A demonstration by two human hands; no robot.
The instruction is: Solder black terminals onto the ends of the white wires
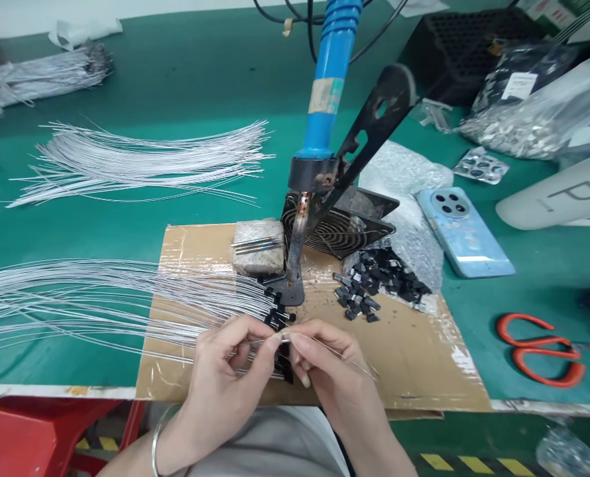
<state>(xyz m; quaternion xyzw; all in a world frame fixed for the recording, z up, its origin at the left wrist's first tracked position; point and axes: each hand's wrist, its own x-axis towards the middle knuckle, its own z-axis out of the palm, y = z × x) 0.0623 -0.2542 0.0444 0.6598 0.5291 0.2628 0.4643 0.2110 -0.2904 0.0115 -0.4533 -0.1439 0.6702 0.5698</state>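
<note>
My left hand (242, 364) and my right hand (332, 364) meet above the cardboard sheet (414, 358), fingertips almost touching. Between thumb and finger, each pinches a thin wire (284, 338); loose strands trail past the right fingers. Beneath and left of my hands lie white wires (190, 285) with small black pieces (278, 311) at their right ends, partly hidden by my left hand. Just beyond stands a soldering iron (332, 86) with a blue handle, its tip pointing down to the metal base. Small black parts (389, 275) are heaped to the right.
Behind the wires sits a grey block (258, 255) with thin metal pieces on it, beside a black fan (337, 232). Another white wire bundle (146, 159) lies at back left. A blue phone (474, 238), orange-handled scissors (543, 351) and plastic bags (518, 126) occupy the right.
</note>
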